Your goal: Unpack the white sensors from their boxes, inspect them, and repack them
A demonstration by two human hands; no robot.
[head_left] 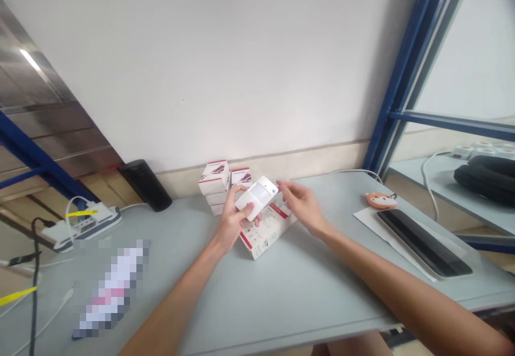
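Observation:
A white motion sensor [260,195] with a rectangular lens window is tilted in my left hand [235,213], thumb across its lower face and fingers around its side. My right hand [300,201] is closed in a pinch close to the sensor's upper right corner. Whatever its fingertips hold, if anything, is too small to make out. Beneath both hands lies a white and red box [265,238], partly covered by the sensor and my left hand. Just behind my left hand stand small white and red boxes [214,179], stacked against the wall.
On the grey table [249,307], a black cylinder [147,184] leans near the wall. Power strips [88,224] with cables and a blurred-out item [112,289] occupy the left. To the right lie a dark-screened device [422,240], a paper sheet [368,216] and an orange animal-shaped object [381,200].

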